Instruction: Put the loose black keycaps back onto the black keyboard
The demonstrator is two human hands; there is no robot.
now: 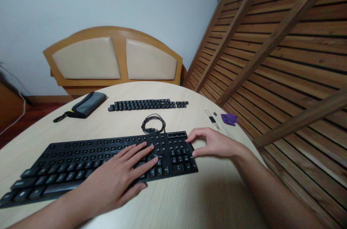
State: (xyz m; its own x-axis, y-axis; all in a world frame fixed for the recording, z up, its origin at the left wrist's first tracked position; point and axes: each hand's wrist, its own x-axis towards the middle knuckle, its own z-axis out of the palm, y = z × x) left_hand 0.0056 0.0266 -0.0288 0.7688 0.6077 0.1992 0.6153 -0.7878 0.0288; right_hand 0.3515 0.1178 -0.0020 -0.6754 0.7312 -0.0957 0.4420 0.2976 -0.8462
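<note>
A black keyboard (89, 156) lies across the front of the table. Its upper left rows show bare key sockets, while the lower rows and number pad carry keycaps. My left hand (121, 171) rests flat on it with fingers spread over the keys right of centre, the thumb by the front edge. At the right end, my right hand (210, 143) curls its thumb and index finger around a tall keycap (190, 147) on the number pad's outer column. Whether that keycap is seated or lifted I cannot tell.
Loose black keycaps (141, 104) stand in rows at the back of the table (222, 185). A coiled cable (153, 124) lies behind the keyboard. A grey pouch (88, 105) is at left. A wire keycap puller (211, 119), a thin brush (221, 122) and a purple cloth (229, 119) lie right.
</note>
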